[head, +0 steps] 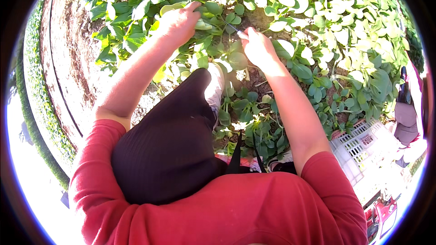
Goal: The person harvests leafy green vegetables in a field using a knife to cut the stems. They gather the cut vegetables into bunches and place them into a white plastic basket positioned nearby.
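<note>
My left hand [182,23] is curled around the leaves of a leafy green plant [203,25], which looks like bok choy. Leaves stick out on both sides of it, and most of the fingertips are hidden. To the right, my right hand [259,48] grips the pale handle of a small knife [233,27]. The thin blade points up and left, with its tip among stems and leaves near my left hand. Between and below the hands stand more low greens [237,60] in brown soil.
Dense greens [333,17] fill the bed ahead and right. My shoe [214,86] stands among plants. A white slatted plastic crate [366,141] lies at right, near another person's clothing [414,122]. A dark hose or line [54,58] runs along bare soil at left.
</note>
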{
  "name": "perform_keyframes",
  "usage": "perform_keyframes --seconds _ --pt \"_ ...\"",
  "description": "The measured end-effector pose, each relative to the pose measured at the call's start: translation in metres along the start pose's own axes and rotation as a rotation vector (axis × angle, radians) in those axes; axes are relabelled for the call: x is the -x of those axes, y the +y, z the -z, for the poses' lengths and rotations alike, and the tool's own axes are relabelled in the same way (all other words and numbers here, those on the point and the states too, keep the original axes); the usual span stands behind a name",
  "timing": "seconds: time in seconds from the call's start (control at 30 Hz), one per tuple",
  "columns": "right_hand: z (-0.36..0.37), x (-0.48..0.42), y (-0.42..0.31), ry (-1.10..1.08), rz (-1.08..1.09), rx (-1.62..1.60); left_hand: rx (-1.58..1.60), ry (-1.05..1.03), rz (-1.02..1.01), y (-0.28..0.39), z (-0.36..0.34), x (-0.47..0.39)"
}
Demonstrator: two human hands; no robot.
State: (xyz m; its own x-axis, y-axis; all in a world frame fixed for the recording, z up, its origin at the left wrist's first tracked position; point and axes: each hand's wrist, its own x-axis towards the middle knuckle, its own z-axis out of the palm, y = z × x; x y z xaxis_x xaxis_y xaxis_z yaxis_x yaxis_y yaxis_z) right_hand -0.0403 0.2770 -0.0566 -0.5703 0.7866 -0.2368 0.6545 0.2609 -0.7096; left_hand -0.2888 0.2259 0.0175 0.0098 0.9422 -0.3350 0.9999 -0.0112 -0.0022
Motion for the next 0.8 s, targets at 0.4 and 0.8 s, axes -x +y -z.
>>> perform_keyframes --seconds 0.4,0.8 --pt "-0.010 -0.001 -0.012 0.055 -0.069 -0.214 -0.003 -0.060 0.019 -0.001 -0.001 -0.012" --pt "-0.022 -0.032 0.004 -0.095 -0.118 0.057 0.105 -0.054 0.043 -0.004 -0.017 0.017"
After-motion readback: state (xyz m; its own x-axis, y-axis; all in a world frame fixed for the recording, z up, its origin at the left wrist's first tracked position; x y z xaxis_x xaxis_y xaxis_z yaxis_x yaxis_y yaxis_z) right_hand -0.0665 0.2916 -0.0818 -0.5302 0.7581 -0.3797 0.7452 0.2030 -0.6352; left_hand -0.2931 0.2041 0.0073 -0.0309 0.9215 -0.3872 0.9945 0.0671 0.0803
